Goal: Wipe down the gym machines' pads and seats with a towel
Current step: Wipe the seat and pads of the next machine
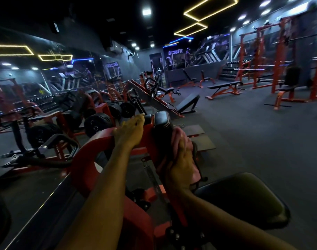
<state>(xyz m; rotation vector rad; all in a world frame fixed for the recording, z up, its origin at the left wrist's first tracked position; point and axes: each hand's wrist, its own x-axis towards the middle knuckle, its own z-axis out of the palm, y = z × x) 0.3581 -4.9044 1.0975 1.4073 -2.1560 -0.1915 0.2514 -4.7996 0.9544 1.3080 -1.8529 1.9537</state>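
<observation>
My right hand (183, 163) has its grip clenched round the crumpled pink cloth towel (185, 141). It presses the towel against the right side of the narrow black vinyl upright pad (162, 121) in the middle of the scene. My left hand (130, 130) lies farther out along the curved red steel machine frame (100, 141), just left of that pad. I cannot tell whether its grip wraps the frame or merely rests on it. The towel is the main risk I see. A loose fold hangs below the hand toward the black bracket underneath, and I judge it could snag there or slip from the fingers on a long stroke. The light is dim, so missed patches on the dark vinyl would be easy. The wide black padded seat (244, 199), near right, has no towel on it yet.
</observation>
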